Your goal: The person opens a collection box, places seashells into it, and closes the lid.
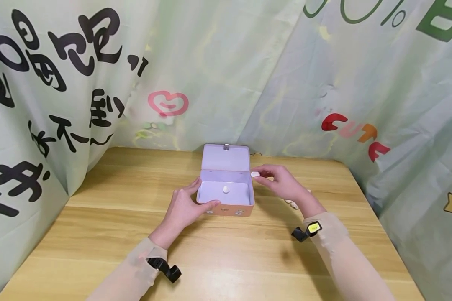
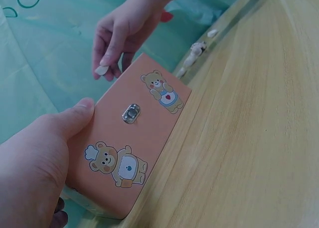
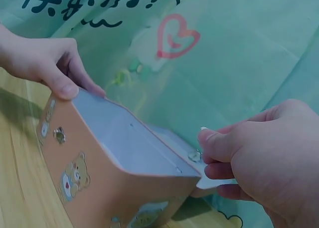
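A tin box (image 1: 231, 211), orange outside with bear pictures and lilac inside, stands on the table with its hinged lid (image 1: 226, 157) raised. One small white shell-like piece (image 1: 226, 189) lies on its floor. My left hand (image 1: 184, 207) grips the box's left end, thumb on the front rim. Beside the right rim, my right hand (image 1: 280, 182) pinches another flat white piece (image 2: 102, 70) between thumb and fingertips. In the right wrist view only a sliver of that piece shows past the thumb.
Several loose white pieces (image 2: 194, 52) lie on the wooden table (image 1: 226, 259) right of the box, partly hidden by my right wrist in the head view. A printed cloth (image 1: 218, 75) hangs behind the table and along both sides.
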A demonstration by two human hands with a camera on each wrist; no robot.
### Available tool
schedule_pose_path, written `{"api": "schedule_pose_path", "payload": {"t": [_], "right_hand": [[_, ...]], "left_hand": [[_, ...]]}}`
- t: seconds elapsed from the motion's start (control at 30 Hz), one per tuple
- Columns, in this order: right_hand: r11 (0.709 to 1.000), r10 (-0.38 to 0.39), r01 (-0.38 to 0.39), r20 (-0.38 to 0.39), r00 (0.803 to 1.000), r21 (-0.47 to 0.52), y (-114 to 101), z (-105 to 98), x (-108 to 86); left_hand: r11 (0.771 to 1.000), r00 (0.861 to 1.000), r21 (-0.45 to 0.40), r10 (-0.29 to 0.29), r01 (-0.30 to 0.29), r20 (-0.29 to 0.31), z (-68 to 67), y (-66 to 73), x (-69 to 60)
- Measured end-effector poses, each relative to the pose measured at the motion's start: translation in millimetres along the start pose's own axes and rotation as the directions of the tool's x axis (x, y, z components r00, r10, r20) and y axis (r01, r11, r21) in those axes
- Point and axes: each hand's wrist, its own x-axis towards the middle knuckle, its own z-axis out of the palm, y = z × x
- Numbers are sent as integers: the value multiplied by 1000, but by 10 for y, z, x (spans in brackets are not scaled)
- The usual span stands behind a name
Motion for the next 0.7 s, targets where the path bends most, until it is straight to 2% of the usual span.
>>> {"api": "schedule_pose_path", "payload": {"t": [0.43,0.7], "right_hand": [[1000,-10,10,38,999,10,-184,147,180],[995,-96,94,73,993,39,-196,280,267]], "left_hand": [[1000,1000,2,-11,11,-2,3,17,13],[1000,1000,7,-12,12,-2,-4,21,-1]]}}
